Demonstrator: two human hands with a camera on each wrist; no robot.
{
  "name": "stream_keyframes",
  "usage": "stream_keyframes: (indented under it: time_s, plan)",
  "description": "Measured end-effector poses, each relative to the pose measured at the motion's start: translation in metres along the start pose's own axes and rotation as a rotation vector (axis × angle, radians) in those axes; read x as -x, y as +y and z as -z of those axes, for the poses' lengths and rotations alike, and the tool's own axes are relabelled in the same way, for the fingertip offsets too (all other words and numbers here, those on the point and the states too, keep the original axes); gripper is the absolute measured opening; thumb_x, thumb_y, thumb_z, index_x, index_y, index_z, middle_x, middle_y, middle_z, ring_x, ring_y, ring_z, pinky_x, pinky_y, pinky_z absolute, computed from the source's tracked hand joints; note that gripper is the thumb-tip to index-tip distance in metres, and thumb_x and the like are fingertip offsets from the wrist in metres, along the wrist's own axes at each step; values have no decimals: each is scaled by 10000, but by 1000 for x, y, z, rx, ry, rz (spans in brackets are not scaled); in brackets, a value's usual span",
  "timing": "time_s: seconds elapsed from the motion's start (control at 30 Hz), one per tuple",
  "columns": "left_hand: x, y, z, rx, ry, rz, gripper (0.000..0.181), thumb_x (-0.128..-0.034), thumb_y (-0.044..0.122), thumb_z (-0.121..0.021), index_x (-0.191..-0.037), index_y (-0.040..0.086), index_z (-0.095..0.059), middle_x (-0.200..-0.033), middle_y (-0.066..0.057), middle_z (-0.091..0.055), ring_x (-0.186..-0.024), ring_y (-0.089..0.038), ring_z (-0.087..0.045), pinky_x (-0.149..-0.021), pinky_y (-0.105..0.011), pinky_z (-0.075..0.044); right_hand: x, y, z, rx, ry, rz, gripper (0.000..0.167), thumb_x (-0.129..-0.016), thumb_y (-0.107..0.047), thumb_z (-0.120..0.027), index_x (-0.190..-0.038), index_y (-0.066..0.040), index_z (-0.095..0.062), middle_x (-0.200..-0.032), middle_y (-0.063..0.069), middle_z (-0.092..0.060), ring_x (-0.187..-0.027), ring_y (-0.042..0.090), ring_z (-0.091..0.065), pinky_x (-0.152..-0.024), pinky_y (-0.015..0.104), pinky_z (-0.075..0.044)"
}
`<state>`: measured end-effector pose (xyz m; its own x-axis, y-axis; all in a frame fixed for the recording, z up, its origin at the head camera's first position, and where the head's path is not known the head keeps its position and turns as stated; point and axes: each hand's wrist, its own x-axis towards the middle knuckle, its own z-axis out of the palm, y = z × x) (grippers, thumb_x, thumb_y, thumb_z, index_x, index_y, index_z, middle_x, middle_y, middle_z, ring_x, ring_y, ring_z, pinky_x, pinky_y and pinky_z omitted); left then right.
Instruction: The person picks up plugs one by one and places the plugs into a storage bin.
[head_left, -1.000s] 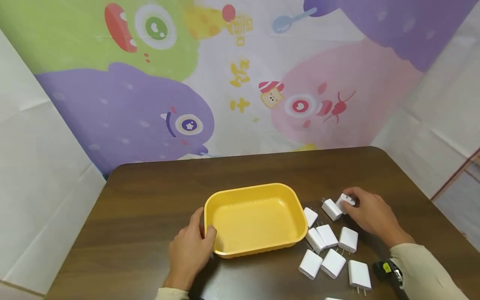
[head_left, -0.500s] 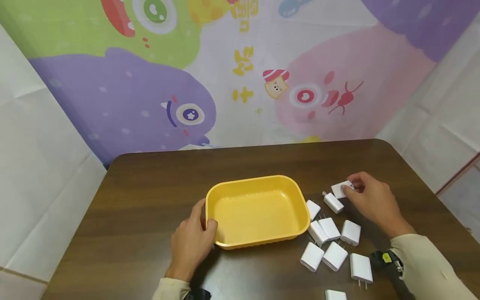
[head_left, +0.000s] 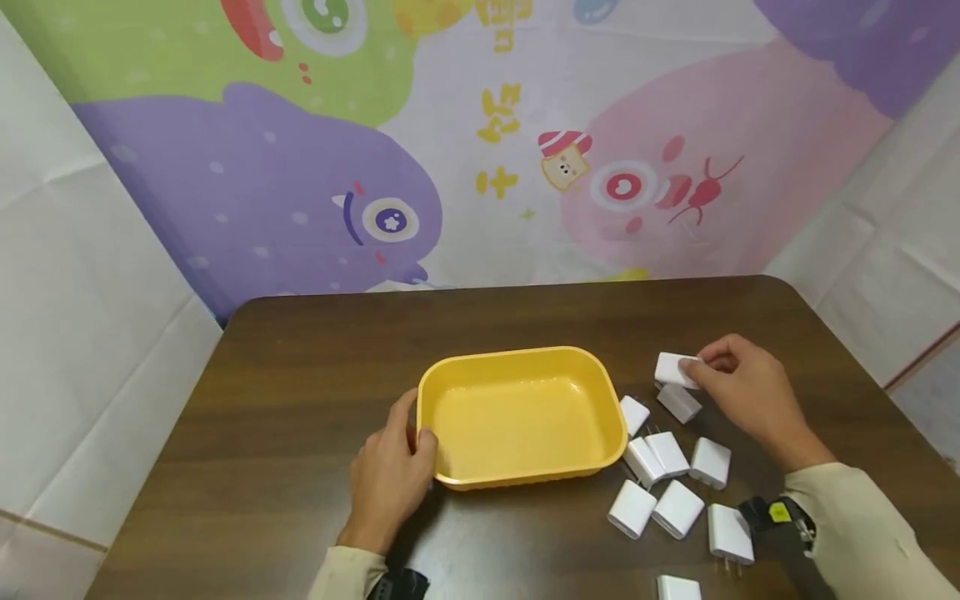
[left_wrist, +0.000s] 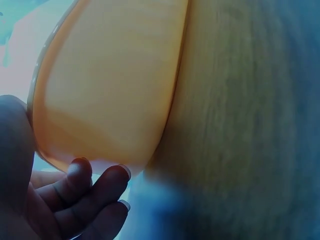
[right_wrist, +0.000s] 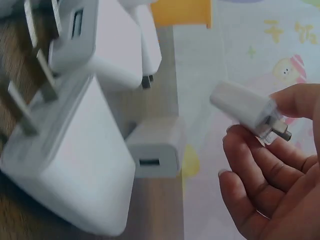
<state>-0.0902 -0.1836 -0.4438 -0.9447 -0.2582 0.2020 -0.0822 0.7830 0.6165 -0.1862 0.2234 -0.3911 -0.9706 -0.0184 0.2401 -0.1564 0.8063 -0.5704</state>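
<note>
Glossy yellow plastic tray (head_left: 517,421): rounded rectangle, smooth walls, thin rim. Loose chargers (head_left: 678,508): smooth white plastic blocks, soft edges, flat metal prongs, slotted face on some in right wrist view. Pinching one white charger (head_left: 675,369) between thumb and fingertips of the right hand (head_left: 753,392), remaining fingers loosely bent, prongs toward palm; located past the tray's right end, far side of the loose ones. Gripping tray's left end with left hand (head_left: 388,479), thumb at the rim, fingers bent against the outside wall. Dark wood-grain table (head_left: 322,392) underneath, dull sheen, rounded far corners. Cartoon-printed cloth (head_left: 315,187) behind, creased white sheeting (head_left: 90,275) both sides. Count: one tray, ten chargers (one in hand, nine on table, right of tray).
</note>
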Motion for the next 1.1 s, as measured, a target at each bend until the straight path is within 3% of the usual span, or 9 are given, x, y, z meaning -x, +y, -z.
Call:
stream_keyframes:
  time_s: [0.23, 0.47, 0.7, 0.9, 1.1]
  plan:
    - [-1, 1, 0, 21, -14, 14, 511, -945, 220, -561, -1449, 157, -511, -668, 41, -496, -549, -147, -436, -556, -339, -353, -3, -11, -3, -124, -52, -46, 384, -917, -435, -714, -913, -56, -651, -829, 91, -673, -738, 227, -586, -568, 294, -457]
    - [-2, 0, 0, 40, -14, 14, 513, -953, 229, -566, -1459, 165, -515, -663, 41, -494, -556, -145, -438, -563, -338, -356, -1, -32, -10, -275, -141, -45, 354, -924, -383, -721, -894, -40, -643, -844, 96, -707, -787, 287, -685, -674, 318, -559]
    - [0, 0, 0, 25, -33, -1, 506, -1001, 300, -554, -1483, 155, -503, -658, 32, -493, -600, -169, -467, -602, -363, -377, -3, -52, -16, -267, -184, 30, 319, -945, -376, -698, -867, -72, -640, -824, 79, -673, -775, 280, -624, -663, 321, -550]
    - [1, 0, 0, 24, -44, -24, 507, -1024, 335, -530, -1497, 157, -491, -654, 32, -487, -608, -181, -472, -605, -367, -385, -5, -65, -25, -277, -244, 40, 270, -931, -319, -723, -846, -77, -639, -816, 72, -661, -768, 319, -648, -684, 385, -569]
    - [2, -1, -1, 19, -38, -32, 505, -1029, 336, -525, -1500, 156, -488, -697, 18, -563, -678, -214, -544, -658, -426, -437, -11, -82, -39, -261, -304, 86, 222, -903, -286, -755, -793, -133, -639, -770, 31, -659, -716, 250, -619, -667, 352, -549]
